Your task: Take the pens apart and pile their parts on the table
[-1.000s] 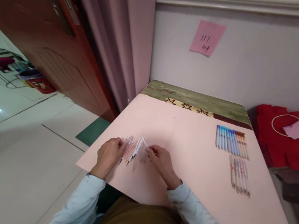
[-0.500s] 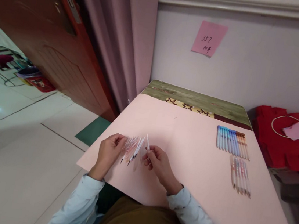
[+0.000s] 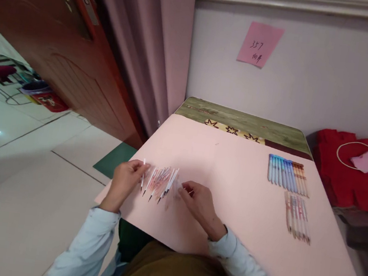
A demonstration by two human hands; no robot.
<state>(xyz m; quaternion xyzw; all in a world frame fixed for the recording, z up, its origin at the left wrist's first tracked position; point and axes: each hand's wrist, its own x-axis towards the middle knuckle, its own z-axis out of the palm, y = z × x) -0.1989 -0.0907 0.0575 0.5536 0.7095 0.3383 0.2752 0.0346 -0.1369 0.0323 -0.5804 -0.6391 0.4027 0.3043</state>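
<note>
A loose pile of thin pen refills [image 3: 161, 182] with dark tips lies on the pink sheet [image 3: 226, 180] near the table's front left corner. My left hand [image 3: 123, 180] is just left of the pile and pinches one white refill [image 3: 142, 176] upright between thumb and fingers. My right hand [image 3: 196, 200] rests on the sheet just right of the pile. Its fingers are curled, and whatever is under them is hidden.
A row of blue and orange pens [image 3: 287, 173] lies at the right of the sheet, with a second row of pale pens [image 3: 297, 211] below it. A red bag [image 3: 350, 175] sits off the table's right edge. The wall with a pink note [image 3: 259, 44] is behind; a door and curtain stand at left.
The refill my right hand held up is gone from it, and that hand has dropped to the sheet. My left hand now pinches a refill at the pile's left edge.
</note>
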